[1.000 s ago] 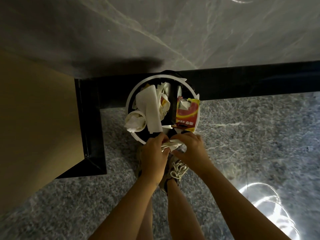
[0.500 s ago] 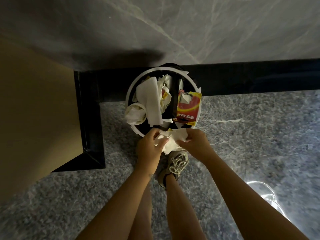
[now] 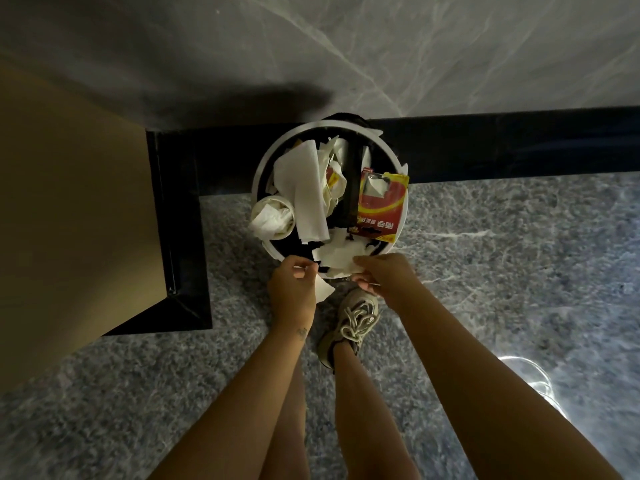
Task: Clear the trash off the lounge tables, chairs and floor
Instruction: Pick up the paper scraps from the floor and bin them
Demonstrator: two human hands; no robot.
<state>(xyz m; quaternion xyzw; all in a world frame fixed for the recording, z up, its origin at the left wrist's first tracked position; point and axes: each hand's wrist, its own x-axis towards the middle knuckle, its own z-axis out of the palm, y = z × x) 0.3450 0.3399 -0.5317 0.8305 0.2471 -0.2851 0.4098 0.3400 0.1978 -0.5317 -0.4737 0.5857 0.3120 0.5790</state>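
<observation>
A round white-rimmed trash bin [image 3: 277, 154] stands on the floor against the dark skirting, packed with white tissues, a paper cup [image 3: 272, 216] and a red and yellow wrapper [image 3: 382, 206]. Both hands are at its near rim. My left hand [image 3: 292, 289] pinches a small white paper scrap [image 3: 323, 289] just outside the rim. My right hand [image 3: 384, 277] pinches the near edge of a crumpled white tissue [image 3: 337, 254] that lies over the near side of the bin.
A tan cabinet side [image 3: 69, 220] with a black base [image 3: 183, 237] stands to the left. A grey marble wall [image 3: 381, 53] rises behind the bin. My foot in a beige sneaker [image 3: 353, 320] rests on the speckled grey floor [image 3: 502, 271] just below the bin.
Both hands have carried the white tissue up from above my shoe to the bin's near rim. The tissue now spreads over the bin's edge and my hands have drawn slightly apart.
</observation>
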